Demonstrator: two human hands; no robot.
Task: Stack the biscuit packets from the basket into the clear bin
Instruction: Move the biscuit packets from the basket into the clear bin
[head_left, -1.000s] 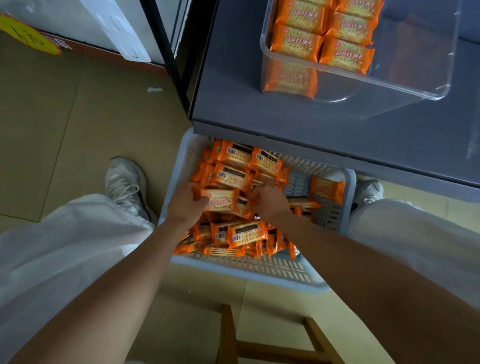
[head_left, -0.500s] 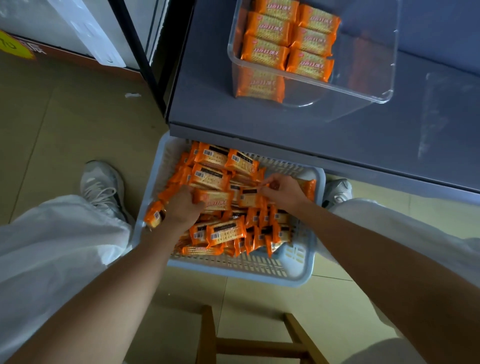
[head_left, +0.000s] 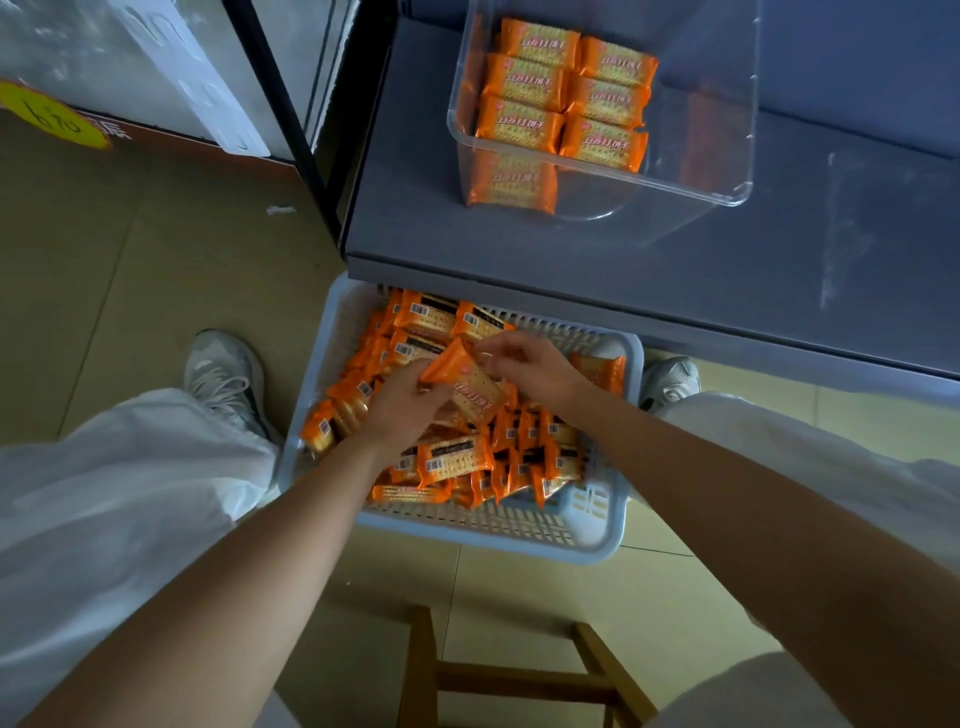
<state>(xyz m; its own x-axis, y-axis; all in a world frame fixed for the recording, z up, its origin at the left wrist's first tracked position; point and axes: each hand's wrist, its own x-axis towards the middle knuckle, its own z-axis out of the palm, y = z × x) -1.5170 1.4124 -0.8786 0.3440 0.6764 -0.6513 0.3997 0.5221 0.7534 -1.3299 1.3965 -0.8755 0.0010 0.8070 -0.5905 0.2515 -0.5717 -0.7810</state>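
Left hand (head_left: 402, 410) holds one packet (head_left: 467, 387) just above the basket (head_left: 597, 519), grip curled round it. Right hand (head_left: 535, 366) curls at its edge, hold unclear. Best squared flat, label up, before it goes in the bin (head_left: 691, 195).

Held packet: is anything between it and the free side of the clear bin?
Nothing blocks it outright. The packet, held by left hand and right hand, must rise past the grey shelf edge and over the clear bin's near wall.
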